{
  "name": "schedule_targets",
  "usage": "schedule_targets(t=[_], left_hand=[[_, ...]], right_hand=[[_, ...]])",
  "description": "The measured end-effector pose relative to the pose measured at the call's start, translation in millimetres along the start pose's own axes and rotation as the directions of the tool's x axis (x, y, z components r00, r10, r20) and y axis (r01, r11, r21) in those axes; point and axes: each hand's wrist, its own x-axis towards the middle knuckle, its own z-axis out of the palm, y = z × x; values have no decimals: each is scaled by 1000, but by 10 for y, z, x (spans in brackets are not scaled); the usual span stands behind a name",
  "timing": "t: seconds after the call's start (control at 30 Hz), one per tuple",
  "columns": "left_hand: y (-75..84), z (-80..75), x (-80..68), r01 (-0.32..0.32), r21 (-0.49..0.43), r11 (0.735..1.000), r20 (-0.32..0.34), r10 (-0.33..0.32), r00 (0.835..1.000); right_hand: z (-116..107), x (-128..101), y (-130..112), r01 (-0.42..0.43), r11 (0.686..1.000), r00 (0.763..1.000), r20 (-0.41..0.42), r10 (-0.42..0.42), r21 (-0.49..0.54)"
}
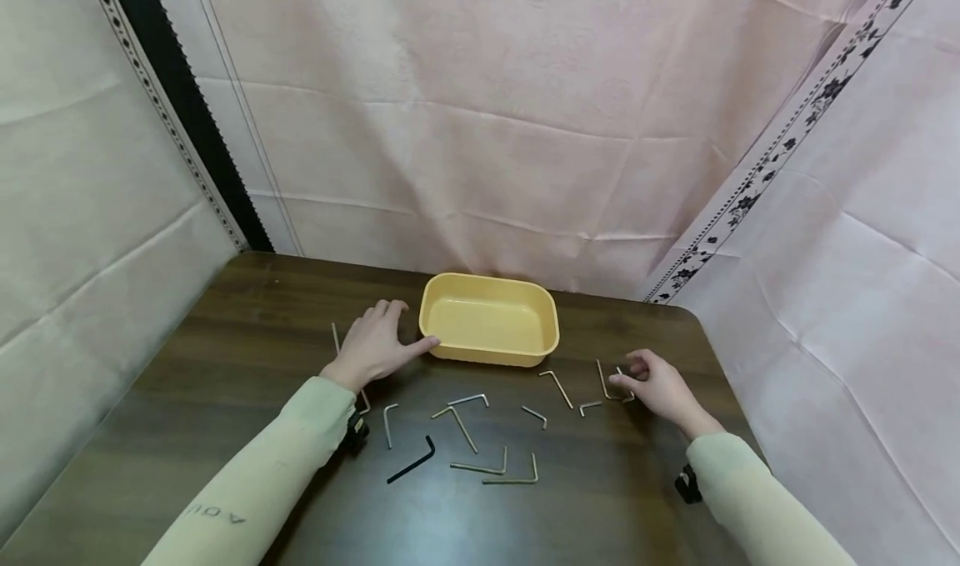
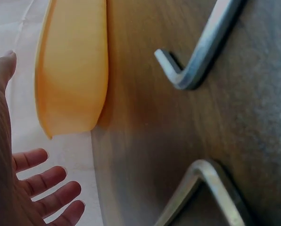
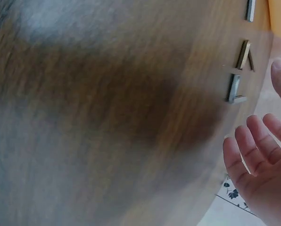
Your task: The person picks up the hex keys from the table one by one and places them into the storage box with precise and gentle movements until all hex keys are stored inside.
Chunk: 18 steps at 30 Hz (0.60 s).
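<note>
A yellow plastic tray (image 1: 491, 354) stands near the table's back edge. My left hand (image 1: 373, 346) is at its left side, fingers spread, the thumb at the tray's front left corner; whether it touches cannot be told. Part of a long hex key (image 1: 335, 338) shows past that hand, its middle covered by the wrist. Over on the right, my right hand (image 1: 663, 391) hovers by two hex keys, one long (image 1: 602, 379) and one partly hidden by the fingers. The right wrist view shows those fingers loosely bent with nothing between them. A short hex key (image 1: 589, 407) lies just left of them.
Several more hex keys lie scattered over the dark wooden table (image 1: 247, 366), among them a black one (image 1: 411, 463) and a brass-toned one (image 1: 510, 481) in front. Pale cloth (image 1: 487, 149) hangs behind the table and along both sides.
</note>
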Motion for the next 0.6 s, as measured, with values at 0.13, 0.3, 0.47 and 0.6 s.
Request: schedule_targets(t=[0.13,0.3,0.47,0.6], left_hand=[[-6,55,54,2,8,1000,17,-2,1000],[-22,84,117,24,17,1000,42,-25,999],[-20,104,202,17,42,999,53,-20,998],[-6,121,264,6,69,998,64,-11,998]], right_hand=[[5,-7,59,-24,1000,1000,2,24,-3],[27,20,68,-19,1000,1000,-8,18,-23],[52,39,53,-11,999,1000,-8,11,-53],[74,50,44,-23,997,1000,-9,22,-79]])
